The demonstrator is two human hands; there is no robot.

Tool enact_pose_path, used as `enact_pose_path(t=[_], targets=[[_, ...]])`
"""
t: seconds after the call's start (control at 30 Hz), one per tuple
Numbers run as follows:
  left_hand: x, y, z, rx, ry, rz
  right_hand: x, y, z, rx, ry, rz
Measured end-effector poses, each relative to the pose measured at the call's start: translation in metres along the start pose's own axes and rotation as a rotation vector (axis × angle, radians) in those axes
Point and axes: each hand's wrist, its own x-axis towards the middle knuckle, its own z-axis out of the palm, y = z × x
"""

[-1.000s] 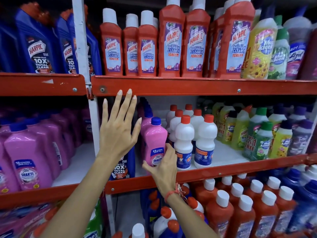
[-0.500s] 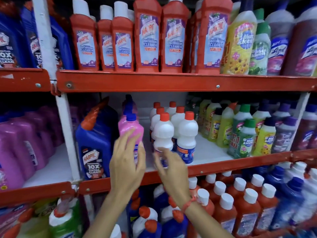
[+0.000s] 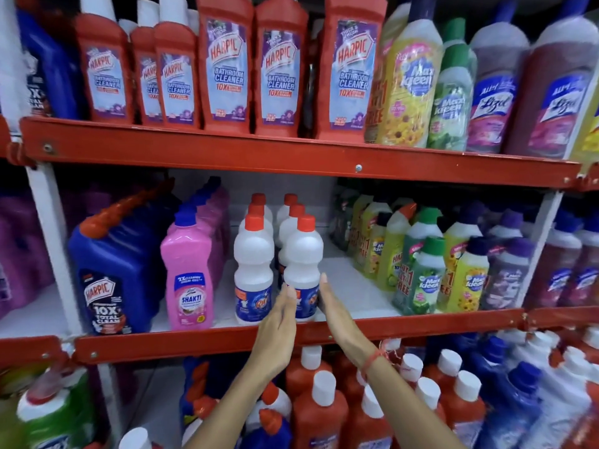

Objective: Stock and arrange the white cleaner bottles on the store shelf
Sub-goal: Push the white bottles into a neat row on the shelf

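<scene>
Several white cleaner bottles with red caps stand in two rows on the middle shelf (image 3: pixel 194 339). The front left bottle (image 3: pixel 253 264) stands alone, untouched. My hands flank the front right bottle (image 3: pixel 303 257) low down at its blue label. My left hand (image 3: pixel 278 324) lies flat against the bottle's left side, fingers straight and together. On the bottle's right side is my right hand (image 3: pixel 337 314), also flat, its fingertips touching the bottle. The bottle stands upright on the shelf, near the front rail.
A pink Shakti bottle (image 3: pixel 188 280) and a blue Harpic jug (image 3: pixel 110 270) stand left of the white rows. Green and yellow Max Kleen bottles (image 3: pixel 428 277) stand to the right, past a gap of bare shelf. Red Harpic bottles (image 3: pixel 223 66) fill the upper shelf, and white-capped bottles (image 3: pixel 321 413) fill the lower one.
My left hand dropped from the upper rail, passed the pink bottle and reached the front right white bottle. My right hand shifted from the front left bottle to the right one's far side.
</scene>
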Motion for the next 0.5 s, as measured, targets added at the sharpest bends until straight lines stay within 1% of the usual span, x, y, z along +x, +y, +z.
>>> enact_pose_path(t=[0.1,0.27,0.37,0.4,0.43,0.47,0.5], targets=[[0.004,0.001,-0.001,-0.033,0.019,-0.022,-0.008,-0.001,-0.002,0.018,0.015,0.016],[0.007,0.003,-0.002,-0.013,0.05,-0.037,-0.02,0.001,-0.005,-0.049,0.052,0.019],[0.008,0.003,-0.002,-0.007,0.035,-0.035,-0.022,0.002,-0.005,-0.091,0.066,0.008],[0.008,0.001,-0.003,-0.002,0.028,-0.032,-0.024,0.001,-0.004,-0.095,0.099,-0.011],[0.009,-0.002,-0.004,0.007,0.031,-0.024,-0.025,-0.001,-0.001,-0.082,0.168,-0.045],[0.007,-0.005,-0.006,0.019,0.063,-0.007,-0.028,-0.002,0.004,-0.074,0.276,-0.09],[0.002,-0.007,-0.008,0.026,0.129,0.016,-0.03,-0.003,0.009,-0.071,0.4,-0.147]])
